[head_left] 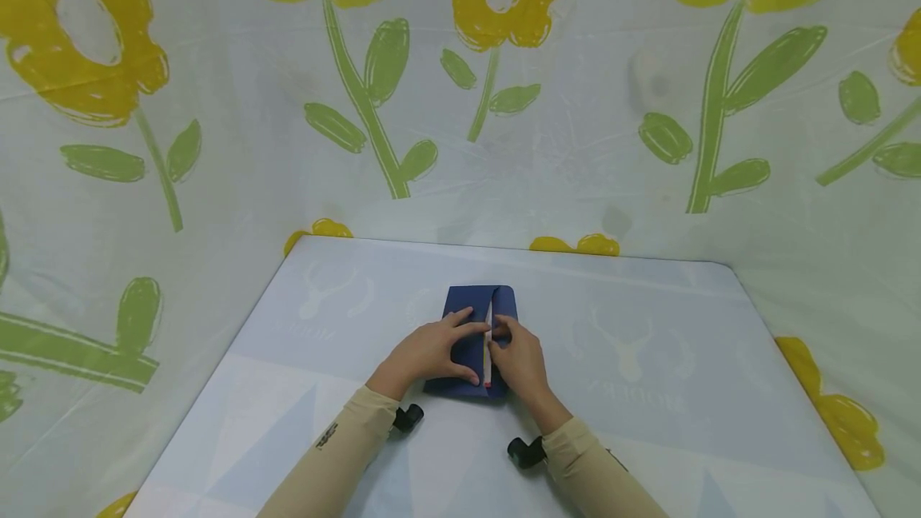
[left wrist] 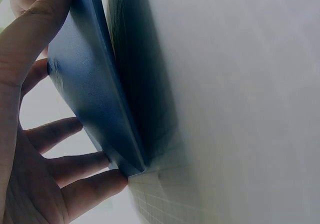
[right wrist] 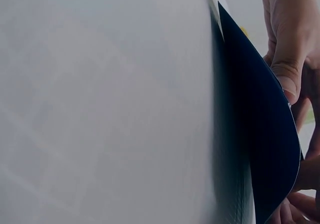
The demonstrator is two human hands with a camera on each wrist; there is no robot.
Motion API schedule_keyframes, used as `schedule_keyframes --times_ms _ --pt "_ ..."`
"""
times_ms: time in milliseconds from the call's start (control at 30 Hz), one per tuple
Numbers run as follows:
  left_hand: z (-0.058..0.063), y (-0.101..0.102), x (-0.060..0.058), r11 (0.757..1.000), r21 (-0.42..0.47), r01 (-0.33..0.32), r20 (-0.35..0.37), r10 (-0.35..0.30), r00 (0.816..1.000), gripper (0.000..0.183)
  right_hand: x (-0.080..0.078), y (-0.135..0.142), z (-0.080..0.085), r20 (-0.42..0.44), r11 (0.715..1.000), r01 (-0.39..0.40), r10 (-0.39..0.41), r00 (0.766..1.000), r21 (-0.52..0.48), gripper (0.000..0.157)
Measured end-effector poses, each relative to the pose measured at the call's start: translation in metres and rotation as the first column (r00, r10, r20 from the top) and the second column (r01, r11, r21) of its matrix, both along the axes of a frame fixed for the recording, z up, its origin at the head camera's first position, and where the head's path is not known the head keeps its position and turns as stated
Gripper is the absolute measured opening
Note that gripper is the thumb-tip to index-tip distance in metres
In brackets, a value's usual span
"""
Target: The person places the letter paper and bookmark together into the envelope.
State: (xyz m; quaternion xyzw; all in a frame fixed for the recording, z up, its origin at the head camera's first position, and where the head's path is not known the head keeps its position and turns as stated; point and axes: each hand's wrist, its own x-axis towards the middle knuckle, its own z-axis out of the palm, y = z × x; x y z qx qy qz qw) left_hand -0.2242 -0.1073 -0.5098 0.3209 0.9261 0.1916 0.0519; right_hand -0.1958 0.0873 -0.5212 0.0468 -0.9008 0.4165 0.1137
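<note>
A navy blue flat folder (head_left: 466,298), with a flap along its right side, lies on the table. A gap beside the flap shows a white strip with a bit of red at the near end. My left hand (head_left: 434,348) rests on the folder's left part, fingers spread and fairly straight, fingertips close to the gap. Seen from the left wrist, the left fingers (left wrist: 85,191) touch the folder's blue cover (left wrist: 95,84). My right hand (head_left: 520,356) pinches the flap's edge with curled fingers and thumb. In the right wrist view the flap (right wrist: 265,134) bends up, its edge at the thumb (right wrist: 287,82).
The folder lies on a pale table (head_left: 647,326) with faint printed shapes. Behind the far edge hangs a white cloth (head_left: 561,182) with yellow flowers and green leaves, also at both sides. Dark wrist-camera mounts (head_left: 527,452) sit below the wrists.
</note>
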Motion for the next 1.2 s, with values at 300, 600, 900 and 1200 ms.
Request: schedule_keyframes --times_ms 300,600,900,1200 --pt "0.001 0.0 0.0 1.0 -0.011 -0.005 -0.005 0.005 1.0 0.089 0.002 0.001 0.0 0.064 0.999 -0.038 0.04 0.997 -0.038 0.046" --pt "0.001 0.0 0.001 1.0 -0.018 -0.001 -0.003 0.001 1.0 0.089 0.002 0.002 -0.002 0.103 0.997 -0.044 0.051 0.993 -0.061 0.048" --pt "0.003 0.003 0.001 0.999 -0.039 0.008 -0.001 -0.008 1.0 0.09 -0.001 0.011 -0.001 0.084 0.994 0.026 -0.017 0.996 -0.102 0.042" --pt "0.007 0.005 0.001 0.997 -0.081 0.002 0.008 -0.002 1.0 0.09 -0.002 0.02 0.001 0.081 0.986 0.077 -0.066 0.995 -0.147 0.041"
